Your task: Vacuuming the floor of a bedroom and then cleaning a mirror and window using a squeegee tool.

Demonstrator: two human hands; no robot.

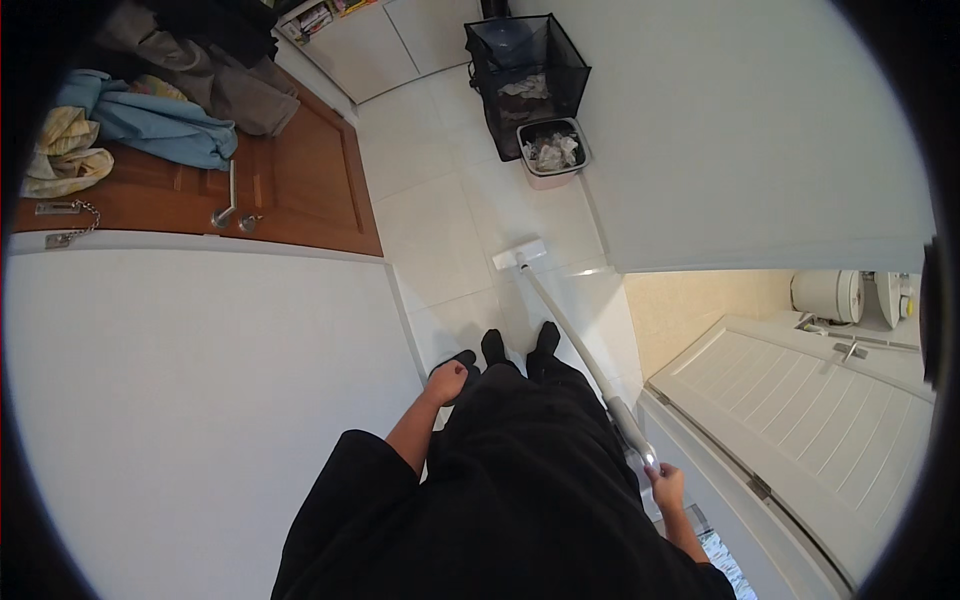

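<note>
A white stick floor cleaner, likely a cordless vacuum or mop, slants across the right side, its grey-white body [628, 424] beside my right leg. My right hand [667, 486] is closed around its upper end. From there the pale tube [566, 326] runs down to a flat white head [520, 255], which rests on the tiles ahead of my feet. My left hand [448, 381] hangs at my left side with fingers curled and nothing visible in it. Below that hand, partly covered by it, lies a dark slipper [463, 358] by the wall.
Ahead stand a small bin [551, 180] with crumpled waste and a black mesh hamper [501, 124]. Clothes [161, 124] hang over a brown wooden door [307, 180] at left. White cabinets [360, 52] stand at the far end. A white louvred door [802, 420] stands ajar at right.
</note>
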